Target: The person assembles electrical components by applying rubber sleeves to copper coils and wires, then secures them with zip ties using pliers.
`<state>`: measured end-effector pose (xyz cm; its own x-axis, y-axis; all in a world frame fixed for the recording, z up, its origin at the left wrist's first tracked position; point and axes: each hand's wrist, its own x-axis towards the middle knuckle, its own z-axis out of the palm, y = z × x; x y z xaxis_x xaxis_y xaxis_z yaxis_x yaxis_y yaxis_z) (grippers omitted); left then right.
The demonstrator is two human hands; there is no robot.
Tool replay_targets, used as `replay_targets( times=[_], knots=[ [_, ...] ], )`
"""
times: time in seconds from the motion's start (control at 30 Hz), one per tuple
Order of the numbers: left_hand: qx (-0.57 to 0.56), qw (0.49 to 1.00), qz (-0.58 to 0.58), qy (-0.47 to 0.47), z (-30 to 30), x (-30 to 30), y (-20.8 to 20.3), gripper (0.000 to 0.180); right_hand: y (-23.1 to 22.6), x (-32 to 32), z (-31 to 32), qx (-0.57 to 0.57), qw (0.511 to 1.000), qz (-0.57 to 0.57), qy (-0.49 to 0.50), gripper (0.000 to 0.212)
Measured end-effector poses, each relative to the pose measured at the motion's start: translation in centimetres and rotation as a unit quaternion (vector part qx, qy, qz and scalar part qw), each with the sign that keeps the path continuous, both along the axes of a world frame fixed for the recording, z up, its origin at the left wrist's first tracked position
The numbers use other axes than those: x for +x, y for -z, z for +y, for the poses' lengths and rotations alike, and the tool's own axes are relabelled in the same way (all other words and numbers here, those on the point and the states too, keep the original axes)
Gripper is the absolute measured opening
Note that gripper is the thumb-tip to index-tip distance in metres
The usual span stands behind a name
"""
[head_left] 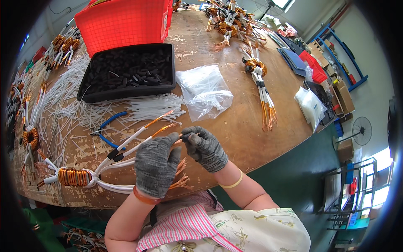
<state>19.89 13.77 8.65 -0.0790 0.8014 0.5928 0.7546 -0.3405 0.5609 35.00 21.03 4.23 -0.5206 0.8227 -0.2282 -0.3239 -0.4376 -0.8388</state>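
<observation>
A copper-wound toroid coil (74, 177) lies at the front left of the table, its white-sleeved wires (115, 186) running right toward my hands. My left hand (156, 166), in a grey knit glove, is closed around some of these wires. Bare copper strands (179, 183) poke out beyond it. Two other leads of the coil carry short black sleeves (113, 153) and point up and to the right. My right hand (205, 148), gloved too, pinches a small black sleeve at a copper wire end beside the left fingers; the fingertips partly hide it.
Beyond my hands stands a black tray (168, 87) of black sleeves, with a red basket (121, 29) behind it. White cable ties (155, 107), blue-handled cutters (110, 128) and a clear plastic bag (205, 90) lie nearby. Another coil (256, 67) rests to the right; several more are piled farther back.
</observation>
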Motion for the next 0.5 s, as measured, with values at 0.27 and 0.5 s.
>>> replay_targets(
  times=[0.27, 0.5],
  knots=[
    [0.026, 1.0, 0.01, 0.01, -0.7, -1.6, 0.9, 0.016, 2.5, -1.4, 0.6, -0.105, 0.965, 0.193, -0.14, 0.031],
    [0.036, 0.997, 0.051, -0.055, -3.7, -3.7, 0.8, 0.017, 0.2, -2.2, -0.9, -0.07, 0.992, 0.106, 0.004, 0.032]
  ],
)
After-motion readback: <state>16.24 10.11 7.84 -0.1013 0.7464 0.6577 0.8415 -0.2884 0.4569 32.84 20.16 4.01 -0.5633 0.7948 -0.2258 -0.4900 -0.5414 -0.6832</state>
